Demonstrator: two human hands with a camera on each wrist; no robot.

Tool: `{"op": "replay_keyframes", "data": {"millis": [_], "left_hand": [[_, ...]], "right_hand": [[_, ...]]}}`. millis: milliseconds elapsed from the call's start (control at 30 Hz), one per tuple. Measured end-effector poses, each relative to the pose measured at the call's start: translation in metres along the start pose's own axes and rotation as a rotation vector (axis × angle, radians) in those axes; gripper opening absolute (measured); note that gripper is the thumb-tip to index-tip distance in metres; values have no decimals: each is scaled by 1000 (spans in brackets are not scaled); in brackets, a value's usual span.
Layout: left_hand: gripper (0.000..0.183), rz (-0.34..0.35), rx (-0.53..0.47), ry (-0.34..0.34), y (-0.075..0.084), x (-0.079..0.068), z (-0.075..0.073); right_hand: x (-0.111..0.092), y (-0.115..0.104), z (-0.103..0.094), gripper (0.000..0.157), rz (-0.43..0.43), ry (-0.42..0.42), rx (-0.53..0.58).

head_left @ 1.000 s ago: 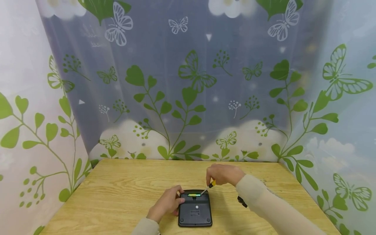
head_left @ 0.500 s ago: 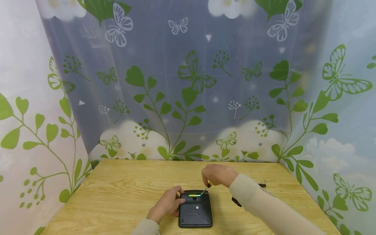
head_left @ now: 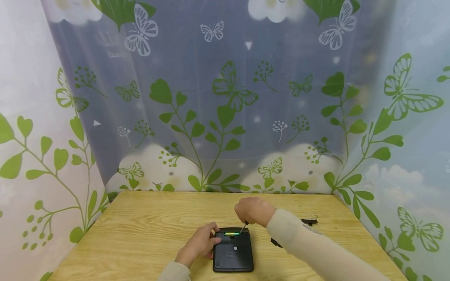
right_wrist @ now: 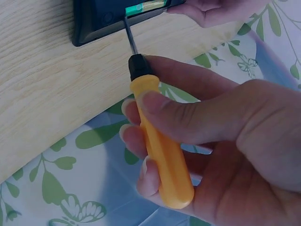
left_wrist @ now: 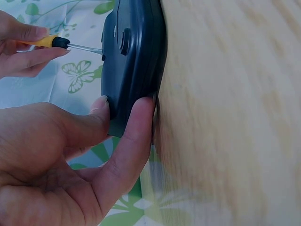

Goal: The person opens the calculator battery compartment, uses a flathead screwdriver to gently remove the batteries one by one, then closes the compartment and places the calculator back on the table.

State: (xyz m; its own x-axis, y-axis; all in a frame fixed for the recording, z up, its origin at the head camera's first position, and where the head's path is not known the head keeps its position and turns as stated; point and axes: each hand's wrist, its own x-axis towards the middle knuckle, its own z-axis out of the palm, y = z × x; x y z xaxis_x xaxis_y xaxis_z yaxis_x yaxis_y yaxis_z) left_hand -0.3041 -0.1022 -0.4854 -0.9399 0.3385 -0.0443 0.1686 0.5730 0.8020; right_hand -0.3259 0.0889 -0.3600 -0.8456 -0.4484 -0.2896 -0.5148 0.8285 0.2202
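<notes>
the left grip [left_wrist: 70,160] pinched a black device [left_wrist: 127,61] on the counter [left_wrist: 225,94]; the right grip [left_wrist: 21,59] held a yellow-handled screwdriver [left_wrist: 61,42] to it.

A black, round-cornered device [head_left: 233,257] rests on the worktop [head_left: 158,222], one side edge pinched in the left grip [head_left: 201,240], its body stretching rightward from there. A green-and-gold cylindrical battery [head_left: 232,234] sits exposed, crosswise, near its far edge, just right of the left thumb. The screwdriver [right_wrist: 162,146], yellow-handled with a black collar, slants down from the right grip [head_left: 255,210], its metal shaft [right_wrist: 131,37] reaching the battery's right end; contact with the battery is unclear.
</notes>
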Motion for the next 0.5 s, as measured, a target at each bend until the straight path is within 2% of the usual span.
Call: {"op": "replay_keyframes", "data": {"millis": [200,500], "left_hand": [[18,9,-4,1,-1,-1,0],[17,2,-2,9,1,0,1]], "right_hand": [[1,-7,0,37,33,1,-28],[-4,-21,0,30,24,76,-226]]}}
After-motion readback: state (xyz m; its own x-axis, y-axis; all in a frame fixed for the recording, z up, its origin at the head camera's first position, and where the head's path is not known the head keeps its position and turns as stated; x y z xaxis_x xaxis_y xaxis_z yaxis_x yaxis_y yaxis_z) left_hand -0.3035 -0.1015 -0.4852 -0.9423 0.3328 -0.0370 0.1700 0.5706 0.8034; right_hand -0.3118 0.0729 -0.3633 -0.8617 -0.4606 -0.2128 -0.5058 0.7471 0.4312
